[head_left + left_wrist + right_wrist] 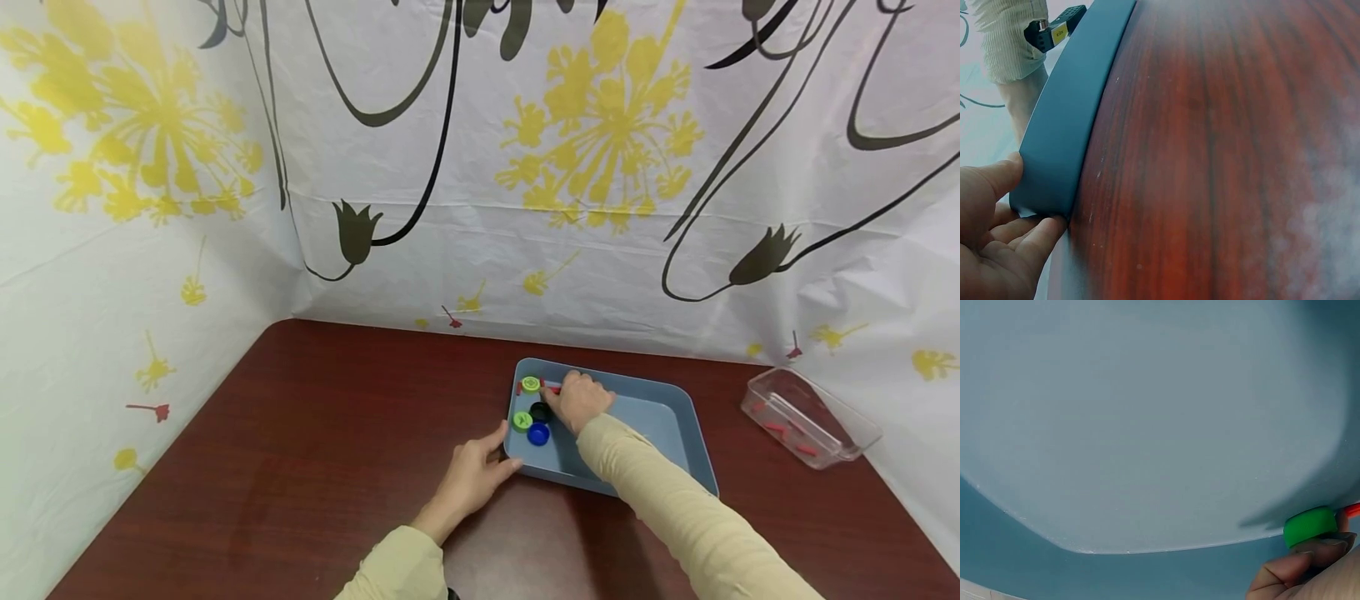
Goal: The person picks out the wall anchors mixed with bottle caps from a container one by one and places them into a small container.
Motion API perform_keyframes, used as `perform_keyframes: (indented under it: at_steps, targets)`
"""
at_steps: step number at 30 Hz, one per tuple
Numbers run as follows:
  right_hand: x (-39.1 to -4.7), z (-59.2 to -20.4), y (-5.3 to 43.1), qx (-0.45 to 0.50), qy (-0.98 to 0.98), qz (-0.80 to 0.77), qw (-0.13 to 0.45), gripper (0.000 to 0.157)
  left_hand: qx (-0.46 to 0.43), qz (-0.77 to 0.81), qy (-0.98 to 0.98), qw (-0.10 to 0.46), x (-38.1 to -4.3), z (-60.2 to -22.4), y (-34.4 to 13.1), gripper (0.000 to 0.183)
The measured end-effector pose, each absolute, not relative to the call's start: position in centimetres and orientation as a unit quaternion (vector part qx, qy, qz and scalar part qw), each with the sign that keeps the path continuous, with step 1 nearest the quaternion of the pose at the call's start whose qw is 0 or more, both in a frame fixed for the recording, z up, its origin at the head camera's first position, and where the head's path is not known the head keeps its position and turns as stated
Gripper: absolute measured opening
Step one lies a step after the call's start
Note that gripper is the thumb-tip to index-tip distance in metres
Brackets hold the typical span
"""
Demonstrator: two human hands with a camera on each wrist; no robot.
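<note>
Right sleeve foremost; blue tray gripped by left hand, under right hand.

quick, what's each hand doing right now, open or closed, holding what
Left hand: closed on the tray, fingers and thumb at its near left corner.
Right hand: closed, holding a green cap.

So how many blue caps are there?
1: a blue cap in the tray, at its left end, beside a green cap. More could hide under the right hand.
</note>
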State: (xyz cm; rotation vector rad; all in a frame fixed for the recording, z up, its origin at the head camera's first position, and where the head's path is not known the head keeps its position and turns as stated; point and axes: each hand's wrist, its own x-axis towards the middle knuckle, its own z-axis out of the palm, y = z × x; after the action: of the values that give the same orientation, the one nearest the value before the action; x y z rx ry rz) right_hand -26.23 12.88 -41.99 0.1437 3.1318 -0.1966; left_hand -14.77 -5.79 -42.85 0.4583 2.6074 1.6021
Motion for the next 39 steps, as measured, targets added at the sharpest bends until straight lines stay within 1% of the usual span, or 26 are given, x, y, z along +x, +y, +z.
perform_keyframes:
  at_steps: [15,27,39]
  targets:
    - [-26.43,-42.06,12.95,0.05,0.995,-0.081,-0.007,0.055,0.146,0.52,0.841,0.021,-14.74,-42.87,-5.77,0.06]
    - [-26.65,-42.26,12.9,0.056,0.995,-0.079,-0.004,0.059,0.142,0.517,0.844,0.021,-14.63,-42.84,-5.75,0.06]
    - [-26.57,-42.02,12.9,0.058,0.994,-0.095,-0.003,0.056,0.146,0.515,0.845,0.016,-14.68,-42.9,-5.83,0.06]
